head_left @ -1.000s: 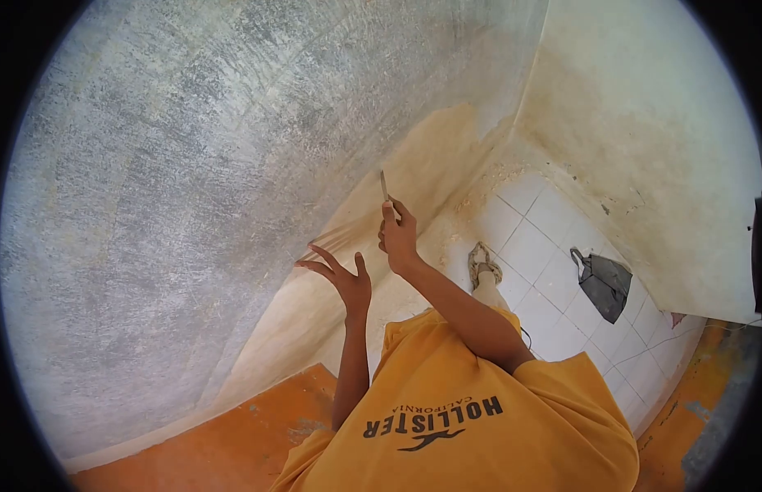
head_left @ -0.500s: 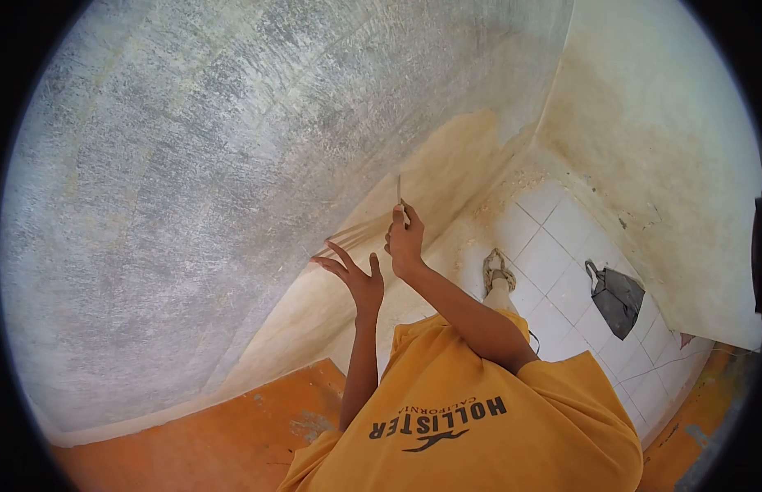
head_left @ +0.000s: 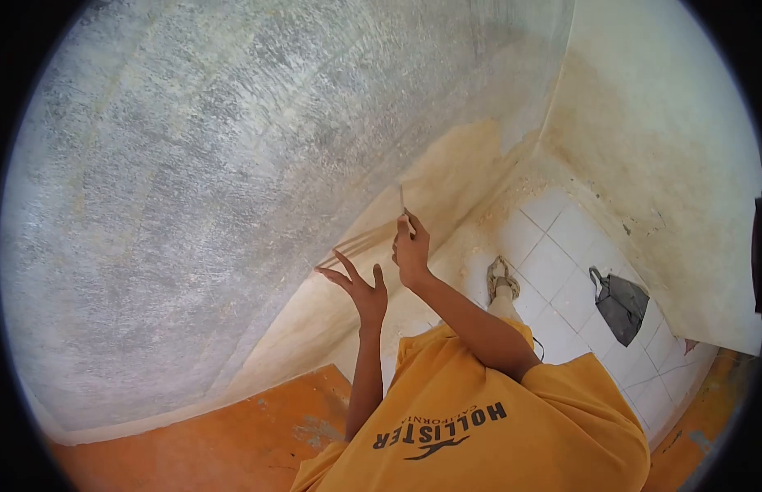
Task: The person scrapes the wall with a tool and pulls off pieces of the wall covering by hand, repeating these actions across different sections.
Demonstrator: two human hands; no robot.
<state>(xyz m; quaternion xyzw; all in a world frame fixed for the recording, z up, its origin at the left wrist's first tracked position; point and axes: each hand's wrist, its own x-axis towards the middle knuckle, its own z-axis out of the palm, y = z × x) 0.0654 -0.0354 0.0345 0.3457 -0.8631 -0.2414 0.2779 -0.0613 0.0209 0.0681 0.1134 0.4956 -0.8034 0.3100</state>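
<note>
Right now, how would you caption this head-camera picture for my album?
Right hand holding a thin tool up to a mottled wall, left hand spread open nearby.

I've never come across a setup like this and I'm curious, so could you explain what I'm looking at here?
There is no machine here: a person works with two bare hands. The camera is worn on their head, looking forward and down, so their orange-yellow T-shirt fills the bottom and its lettering appears upside down. The right hand holds a thin, narrow tool, perhaps a scraper, pointed at the wall. The left hand holds nothing; its spread fingers seem to touch the wall. That wall is rough and patchy grey above, smoother and cream-brown below. On the white tiled floor, a dark grey bag lies to the right of the person's foot.
</note>
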